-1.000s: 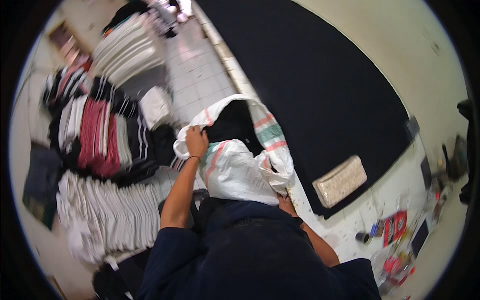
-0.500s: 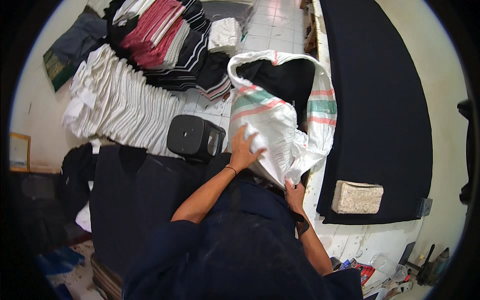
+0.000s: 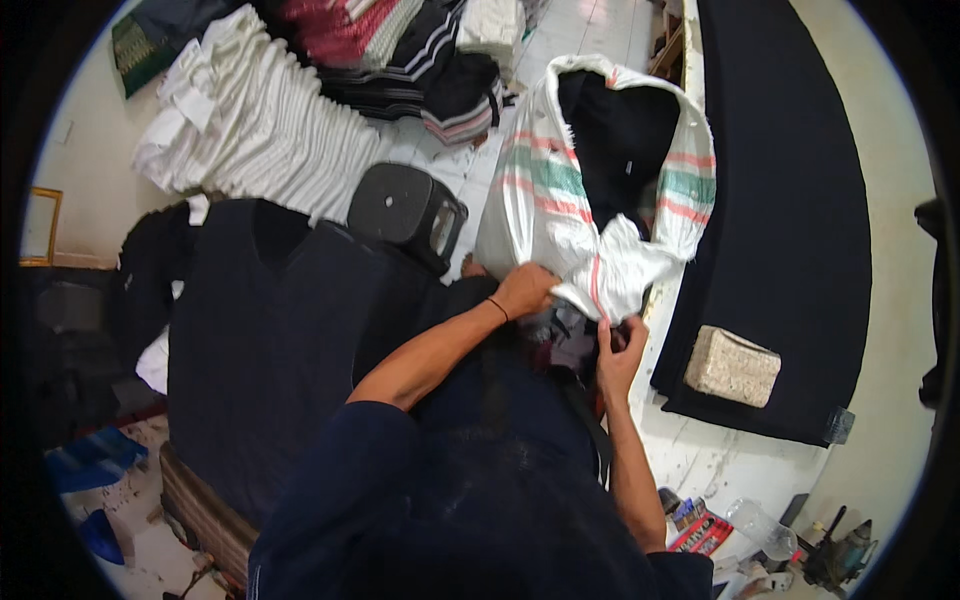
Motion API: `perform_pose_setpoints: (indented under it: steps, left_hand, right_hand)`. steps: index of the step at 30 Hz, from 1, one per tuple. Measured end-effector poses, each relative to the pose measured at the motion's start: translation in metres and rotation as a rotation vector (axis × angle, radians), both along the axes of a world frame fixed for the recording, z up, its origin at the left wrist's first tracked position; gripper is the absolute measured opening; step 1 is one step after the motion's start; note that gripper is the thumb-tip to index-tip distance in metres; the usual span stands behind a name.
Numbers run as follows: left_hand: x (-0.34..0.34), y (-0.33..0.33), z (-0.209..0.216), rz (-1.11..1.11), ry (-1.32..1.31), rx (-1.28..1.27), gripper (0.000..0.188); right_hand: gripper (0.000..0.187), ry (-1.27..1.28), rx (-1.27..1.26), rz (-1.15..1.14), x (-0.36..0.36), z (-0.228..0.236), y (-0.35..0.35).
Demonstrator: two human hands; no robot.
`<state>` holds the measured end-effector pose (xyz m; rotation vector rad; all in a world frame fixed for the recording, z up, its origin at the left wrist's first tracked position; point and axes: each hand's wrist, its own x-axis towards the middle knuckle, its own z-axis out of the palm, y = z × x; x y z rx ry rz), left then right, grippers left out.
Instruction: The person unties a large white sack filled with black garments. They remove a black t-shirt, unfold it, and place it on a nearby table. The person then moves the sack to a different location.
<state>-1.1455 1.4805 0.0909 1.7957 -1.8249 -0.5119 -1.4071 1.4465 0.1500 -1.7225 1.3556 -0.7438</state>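
In front of me stands a white woven sack (image 3: 525, 225) with green and red stripes. Its mouth gapes, and black cloth (image 3: 620, 135) shows inside. My left hand (image 3: 527, 291) is closed on the sack's near side, its fingers partly hidden by the fabric. With thumb and fingers, my right hand (image 3: 622, 350) pinches the near edge of the sack, to the right of my left hand. Between the two hands the sack's edge is bunched up.
A black stool (image 3: 400, 205) stands left of the sack, beside a long stack of folded white cloth (image 3: 265, 115). Dark cloth (image 3: 270, 350) lies at my left. On the right, a table carries black fabric (image 3: 790, 200) with a beige block (image 3: 733, 366) on it.
My left hand has come down and to the right, from lying on the sack's side to gripping it. The right hand has risen slightly. The sack's mouth faces me more openly.
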Motion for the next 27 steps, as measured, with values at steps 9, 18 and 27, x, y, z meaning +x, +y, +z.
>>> perform_pose_setpoints:
  steps: [9, 18, 27]
  left_hand:
    - [-0.002, 0.018, -0.013, 0.138, 0.169, 0.001, 0.024]
    - [0.004, 0.029, -0.011, 0.183, 0.073, 0.103, 0.056]
    - [-0.025, 0.088, 0.003, 0.164, -0.164, 0.187, 0.016]
  right_hand:
    - [0.059, 0.308, -0.427, 0.693, 0.068, -0.018, -0.05]
    - [0.044, 0.565, -0.147, 0.77, 0.054, -0.005, -0.07]
    - [0.021, 0.745, -0.294, 0.665, 0.012, -0.012, 0.009]
